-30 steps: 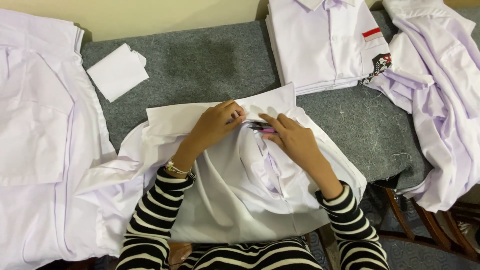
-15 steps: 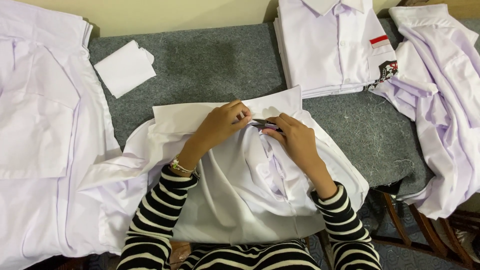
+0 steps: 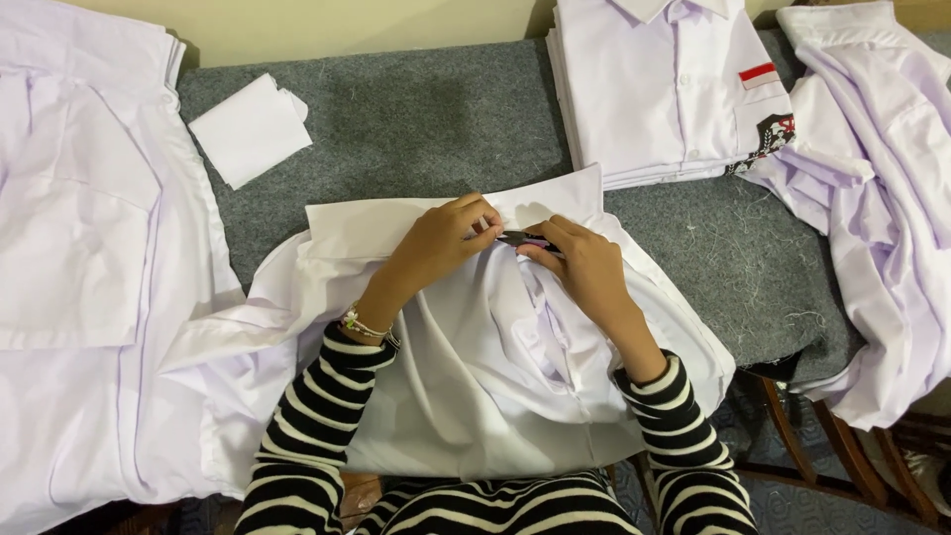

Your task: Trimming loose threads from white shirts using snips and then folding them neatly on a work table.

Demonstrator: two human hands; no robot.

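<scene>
A white shirt [image 3: 466, 396] lies spread in front of me on the grey felt table [image 3: 426, 119], collar away from me. My left hand [image 3: 441, 243] pinches the fabric just below the collar. My right hand [image 3: 584, 267] holds a small thread snipper [image 3: 520, 239] with a dark blade and pink handle, its tip at the pinched spot beside my left fingers. Both arms wear black and white striped sleeves; a bracelet sits on my left wrist.
A folded stack of white shirts [image 3: 664, 89] with a red and white chest patch lies at the back right. Loose white shirts [image 3: 882, 198] hang off the right edge. More white shirts [image 3: 79, 258] cover the left. A small folded white cloth [image 3: 250, 129] lies back left. Wooden chair legs [image 3: 822, 456] show lower right.
The view has shifted slightly. Both hands stay at the same place under the collar, with the snipper held against the fabric.
</scene>
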